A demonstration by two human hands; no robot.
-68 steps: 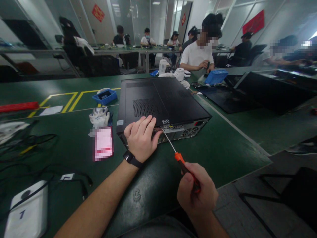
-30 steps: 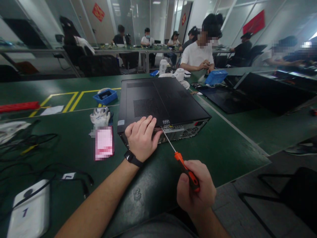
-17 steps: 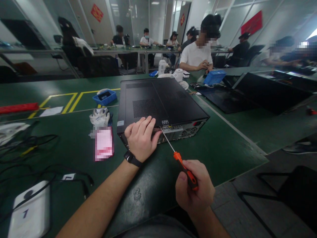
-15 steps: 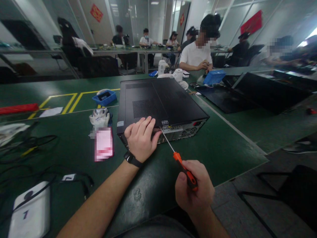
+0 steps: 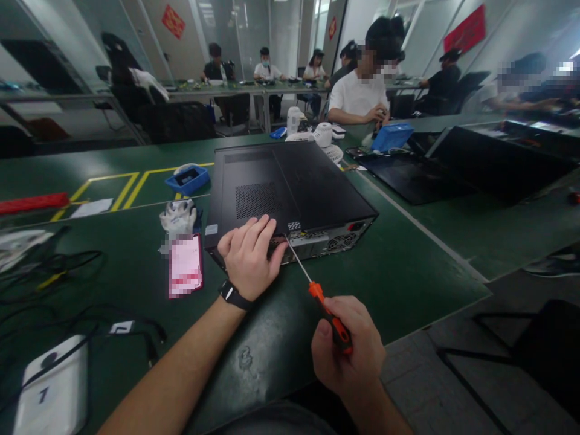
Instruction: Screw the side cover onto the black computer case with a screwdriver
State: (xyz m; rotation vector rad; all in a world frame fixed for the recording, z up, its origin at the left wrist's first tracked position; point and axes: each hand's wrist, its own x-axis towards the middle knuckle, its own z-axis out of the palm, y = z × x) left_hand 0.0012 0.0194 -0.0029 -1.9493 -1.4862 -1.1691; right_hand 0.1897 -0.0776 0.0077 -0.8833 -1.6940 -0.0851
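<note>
A black desktop computer case (image 5: 312,181) lies flat on the green table, its rear panel turned toward me. My left hand (image 5: 249,257) grips the rear edge, fingers lying over the top and the thumb down at the rear panel. In my right fist (image 5: 351,338) is an orange and black screwdriver (image 5: 316,291). Its thin shaft slants up to the rear panel, and the tip is close beside my left thumb. Whether the tip sits in a screw is too small to tell. A fan grille and a red switch show at the panel's right.
Left of the case lie a pink-screened phone (image 5: 186,263), white gloves (image 5: 178,216) and a blue tray (image 5: 188,179). Black cables (image 5: 149,332) and a white device (image 5: 54,386) are nearer. White fan parts (image 5: 322,136) stand behind. A co-worker (image 5: 360,96) sits opposite; dark panels (image 5: 417,175) lie right.
Both hands, the case and the screwdriver appear slightly farther left, with the table things shifted too, as the camera view has moved. The grip of both hands looks the same.
</note>
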